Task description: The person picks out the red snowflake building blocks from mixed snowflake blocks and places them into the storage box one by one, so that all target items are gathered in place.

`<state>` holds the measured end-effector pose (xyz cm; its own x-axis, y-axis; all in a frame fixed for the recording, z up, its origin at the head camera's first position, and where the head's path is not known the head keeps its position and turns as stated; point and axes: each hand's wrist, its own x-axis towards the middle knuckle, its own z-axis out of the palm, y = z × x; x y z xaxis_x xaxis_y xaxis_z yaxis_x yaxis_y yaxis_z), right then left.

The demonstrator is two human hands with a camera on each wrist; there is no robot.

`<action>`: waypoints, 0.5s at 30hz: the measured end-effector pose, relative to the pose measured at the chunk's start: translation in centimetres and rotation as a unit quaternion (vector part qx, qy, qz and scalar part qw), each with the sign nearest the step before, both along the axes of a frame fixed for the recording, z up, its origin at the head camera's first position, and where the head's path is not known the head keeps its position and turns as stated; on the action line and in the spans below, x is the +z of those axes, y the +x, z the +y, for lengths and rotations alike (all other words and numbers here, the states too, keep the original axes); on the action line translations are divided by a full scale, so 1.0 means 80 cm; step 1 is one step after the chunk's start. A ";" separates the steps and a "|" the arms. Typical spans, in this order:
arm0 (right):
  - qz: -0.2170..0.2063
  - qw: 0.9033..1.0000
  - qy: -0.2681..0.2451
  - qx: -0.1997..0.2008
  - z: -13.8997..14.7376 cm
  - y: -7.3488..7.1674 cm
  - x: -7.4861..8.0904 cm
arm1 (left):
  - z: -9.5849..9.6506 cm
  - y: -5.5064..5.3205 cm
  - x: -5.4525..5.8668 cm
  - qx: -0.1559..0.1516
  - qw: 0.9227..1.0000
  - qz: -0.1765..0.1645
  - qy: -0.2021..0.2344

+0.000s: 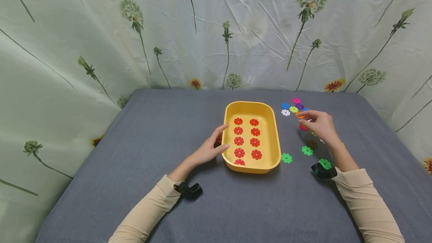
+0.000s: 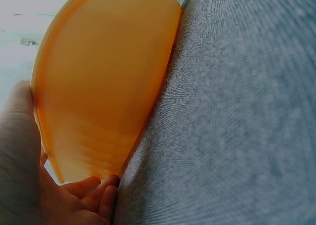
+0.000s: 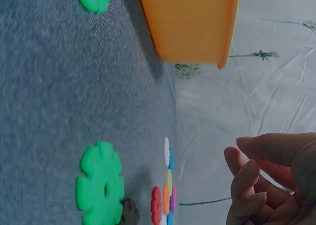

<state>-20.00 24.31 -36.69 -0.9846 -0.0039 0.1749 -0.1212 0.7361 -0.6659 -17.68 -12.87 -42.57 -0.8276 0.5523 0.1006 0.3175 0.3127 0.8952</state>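
Observation:
A yellow plastic tub [image 1: 276,141] stands on the table, with red snowflake discs [image 1: 255,142] in two columns on its floor. My left hand [image 1: 210,147] holds the tub's left side, its thumb and fingertips at the rim; in the left wrist view, more fingers [image 2: 96,190] touch the outer wall. To the right of the tub, my right hand [image 1: 318,125] hovers over scattered snowflake discs. Its fingers are bent, with a gap between thumb and forefinger, and I see nothing held there. Just below the fingertips lies a red disc [image 1: 303,127]; a brown one [image 1: 312,144] is nearer me.
Green discs [image 1: 307,150] lie right of the tub, one [image 1: 287,158] close to its corner. Farther back are blue [image 1: 285,106], white [image 1: 285,112], pink [image 1: 296,100] and purple [image 1: 299,106] discs. A grey cloth [image 1: 135,153] covers the table; a flowered curtain [image 1: 202,29] hangs behind.

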 end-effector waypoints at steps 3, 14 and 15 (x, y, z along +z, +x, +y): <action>-0.002 1.000 -0.002 -0.015 0.006 -0.007 -0.008 | 0.000 0.001 0.000 0.001 1.000 0.000 -0.001; -0.083 0.996 0.037 0.002 0.025 -0.009 -0.005 | 0.000 0.000 0.000 -0.003 1.000 0.001 -0.002; -0.089 0.995 0.037 -0.001 0.026 -0.010 -0.005 | 0.000 0.000 0.000 -0.004 1.000 -0.001 0.001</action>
<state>-20.78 26.40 -37.12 -1.0000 -0.0085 -0.0037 -0.0043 0.7845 -0.6202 -17.72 -12.85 -42.58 -0.8232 0.5587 0.1005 0.3187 0.3084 0.8963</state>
